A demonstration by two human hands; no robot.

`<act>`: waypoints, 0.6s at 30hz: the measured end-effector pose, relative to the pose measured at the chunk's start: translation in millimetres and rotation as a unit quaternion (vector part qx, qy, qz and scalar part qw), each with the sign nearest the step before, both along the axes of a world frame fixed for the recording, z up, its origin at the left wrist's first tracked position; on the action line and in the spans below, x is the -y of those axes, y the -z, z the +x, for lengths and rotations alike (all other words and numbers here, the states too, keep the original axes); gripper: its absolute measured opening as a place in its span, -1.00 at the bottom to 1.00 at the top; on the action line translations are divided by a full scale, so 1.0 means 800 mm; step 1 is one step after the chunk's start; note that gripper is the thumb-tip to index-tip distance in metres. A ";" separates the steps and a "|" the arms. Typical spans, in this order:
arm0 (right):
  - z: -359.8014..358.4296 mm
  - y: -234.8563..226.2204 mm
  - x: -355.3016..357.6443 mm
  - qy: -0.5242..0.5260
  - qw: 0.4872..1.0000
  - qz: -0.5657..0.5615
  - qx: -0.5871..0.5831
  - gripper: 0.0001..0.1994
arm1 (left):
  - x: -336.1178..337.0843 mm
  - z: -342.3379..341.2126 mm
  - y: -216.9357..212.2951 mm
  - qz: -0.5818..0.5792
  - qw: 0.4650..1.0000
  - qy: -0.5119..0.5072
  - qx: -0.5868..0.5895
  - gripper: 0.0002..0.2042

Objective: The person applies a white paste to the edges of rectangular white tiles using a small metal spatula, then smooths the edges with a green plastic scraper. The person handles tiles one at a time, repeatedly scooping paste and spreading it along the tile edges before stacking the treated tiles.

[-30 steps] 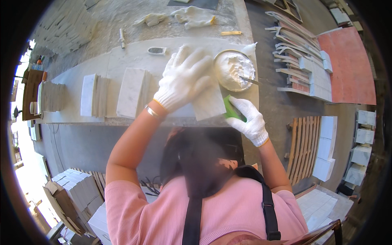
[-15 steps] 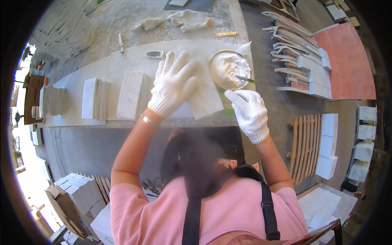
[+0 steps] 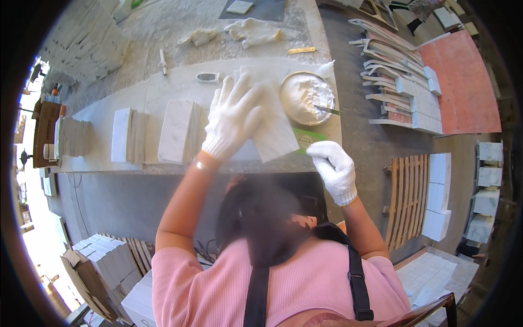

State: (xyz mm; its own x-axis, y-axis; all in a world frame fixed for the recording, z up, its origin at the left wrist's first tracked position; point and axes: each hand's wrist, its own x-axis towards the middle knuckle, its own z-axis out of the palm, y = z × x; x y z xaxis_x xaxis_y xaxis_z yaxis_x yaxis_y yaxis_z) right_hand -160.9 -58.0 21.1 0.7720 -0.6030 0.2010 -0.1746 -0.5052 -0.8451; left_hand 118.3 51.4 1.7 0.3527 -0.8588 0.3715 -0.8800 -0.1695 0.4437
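A white-and-grey marble tile lies near the table's front edge. My left hand, in a white knit glove, rests flat on its left part with the fingers spread. To the right of the tile my gloved right hand is closed, thumb and fingers together, just off the table edge. Whether something small is pinched in it I cannot make out. Beside its fingertips is a green card, partly under the tile. A round bowl of white paste stands beyond, with a thin dark-bladed tool stuck in it.
Upright tile stacks line the table at left. Farther back are an oval-faced small block, a marker-like tube, spare gloves and a yellow strip. A wooden pallet with white blocks stands at right.
My right hand has drawn back toward my body, away from the bowl, uncovering more of the green card. The left hand stays on the tile. A person's legs now show at the far upper right.
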 end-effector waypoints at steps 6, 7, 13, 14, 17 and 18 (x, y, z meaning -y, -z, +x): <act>0.055 -0.013 0.005 0.020 0.912 0.394 -0.118 -0.72 | -0.030 -0.026 -0.003 -0.126 0.986 -0.083 -0.068 -0.47; 0.063 -0.015 0.006 0.001 0.915 0.386 -0.119 -0.73 | -0.042 -0.036 -0.003 -0.145 0.979 -0.110 -0.097 -0.48; 0.067 -0.017 -0.007 0.019 0.902 0.422 -0.089 -0.76 | -0.099 -0.082 -0.008 -0.100 0.827 -0.183 -0.523 -0.47; 0.062 -0.017 -0.011 0.013 0.905 0.414 -0.093 -0.75 | -0.102 -0.085 -0.010 -0.086 0.772 -0.178 -0.604 -0.46; 0.042 -0.020 -0.029 -0.001 0.906 0.415 -0.083 -0.75 | -0.101 -0.096 -0.022 -0.085 0.769 -0.142 -0.617 -0.42; 0.036 -0.021 -0.035 -0.013 0.907 0.412 -0.083 -0.74 | -0.100 -0.100 -0.026 -0.085 0.783 -0.132 -0.601 -0.41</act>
